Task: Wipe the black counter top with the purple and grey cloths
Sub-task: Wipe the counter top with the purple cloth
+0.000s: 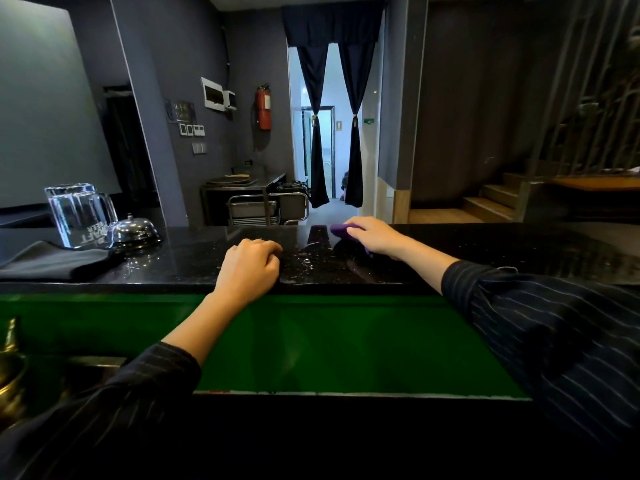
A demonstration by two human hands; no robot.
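Observation:
The black counter top (pixel 502 247) runs across the view, glossy, with wet streaks near the middle. My right hand (pixel 375 235) presses flat on the purple cloth (pixel 339 231), which shows only at its far edge beyond my fingers. My left hand (pixel 251 268) rests on the counter's near edge with its fingers curled; nothing shows inside it. A dark grey folded cloth (pixel 55 261) lies on the counter at the far left, away from both hands.
An upturned glass jug (pixel 79 214) and a metal service bell (pixel 133 230) stand on the counter's left part, beside the folded cloth. A green panel (pixel 346 344) drops below the counter's front edge. A brass vessel (pixel 10 372) sits at lower left.

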